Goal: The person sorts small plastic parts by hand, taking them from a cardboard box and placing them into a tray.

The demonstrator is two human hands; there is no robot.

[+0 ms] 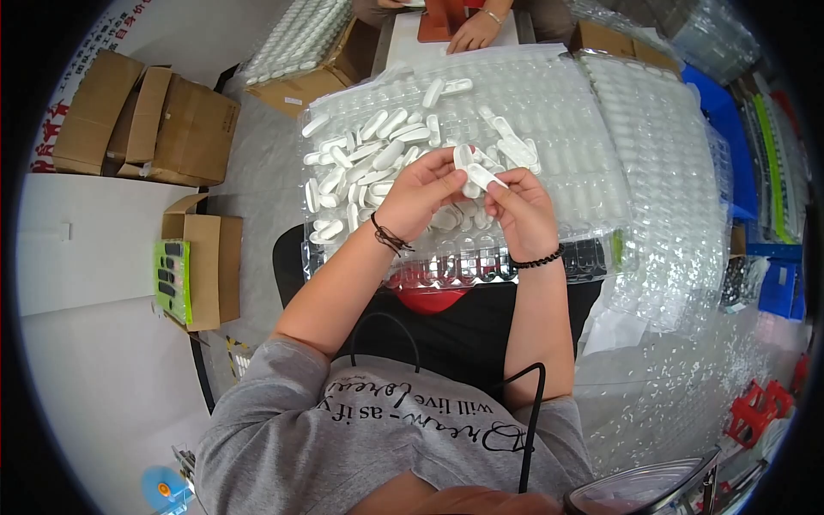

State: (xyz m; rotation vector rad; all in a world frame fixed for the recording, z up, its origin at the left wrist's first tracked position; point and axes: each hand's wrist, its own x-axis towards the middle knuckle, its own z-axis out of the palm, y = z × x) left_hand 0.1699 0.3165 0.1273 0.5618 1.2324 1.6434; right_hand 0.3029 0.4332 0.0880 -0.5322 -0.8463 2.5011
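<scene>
My left hand (pixel 419 193) pinches a small white oblong plastic piece (pixel 463 158) with rounded ends. In my right hand (pixel 527 215), thumb and fingers grip another white oblong piece (pixel 485 176), tilted and close against the first. Both hands are above a clear plastic blister tray (pixel 571 112) on my lap side of the work surface. A loose heap of similar white pieces (pixel 365 163) lies on the tray to the left of and beyond my hands. Several more pieces (pixel 515 150) lie just beyond my right hand. My fingers partly cover the held pieces.
Stacked clear trays (pixel 661 172) stand at the right, near blue bins (pixel 781 287). Cardboard boxes (pixel 193 129) are at the left, and a box with trays (pixel 313 73) stands at the far left. Across the table, another person's hand (pixel 475 33) rests near an orange-brown object (pixel 435 23).
</scene>
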